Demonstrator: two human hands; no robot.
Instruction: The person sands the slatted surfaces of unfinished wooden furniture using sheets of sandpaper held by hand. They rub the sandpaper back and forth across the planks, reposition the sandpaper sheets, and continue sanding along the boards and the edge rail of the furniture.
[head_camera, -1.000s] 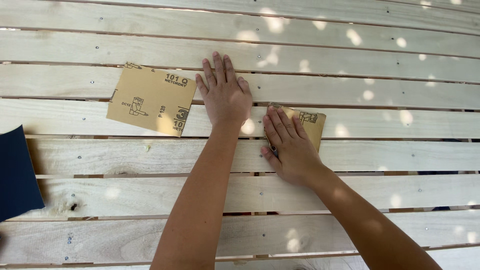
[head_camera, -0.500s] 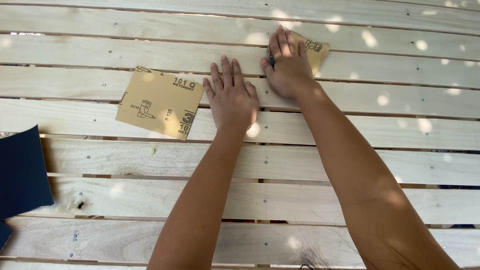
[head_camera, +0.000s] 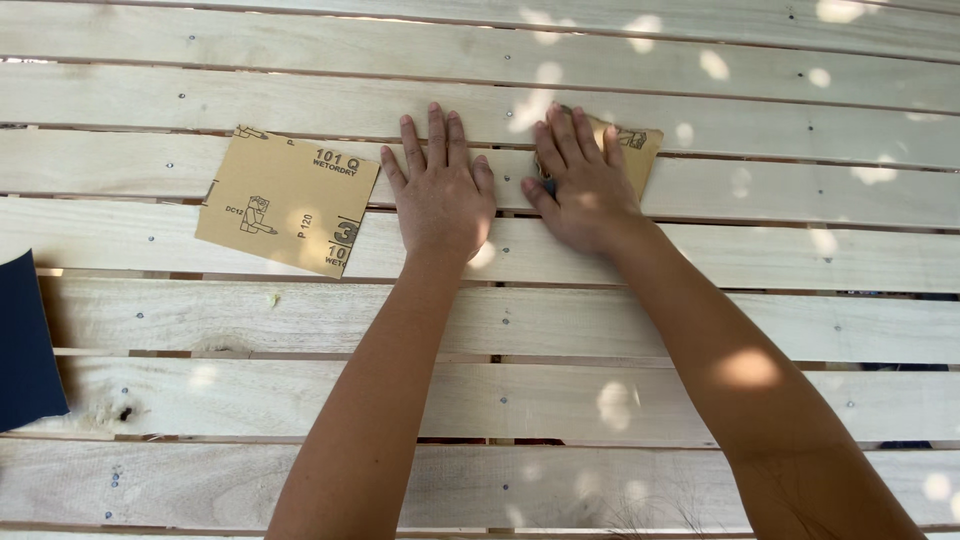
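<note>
Slats (head_camera: 700, 270): pale wooden boards running side to side, narrow gaps between.
Sheet (head_camera: 288, 200): tan sandpaper, flat, left of centre, free of both hands.
Left hand (head_camera: 440, 195): fingers spread flat on bare wood, just right of the sheet.
Right hand (head_camera: 585, 185): fingers extended, pressing the scrap down.
Scrap (head_camera: 635, 150): small tan sandpaper piece, mostly covered, toward the far edge.

The right hand (head_camera: 585, 190) has slid its sandpaper piece (head_camera: 632, 150) back down the planks (beside the left hand (head_camera: 440, 195)).

Flat sandpaper sheet (head_camera: 287, 201) left; slats (head_camera: 600, 400) open.
</note>
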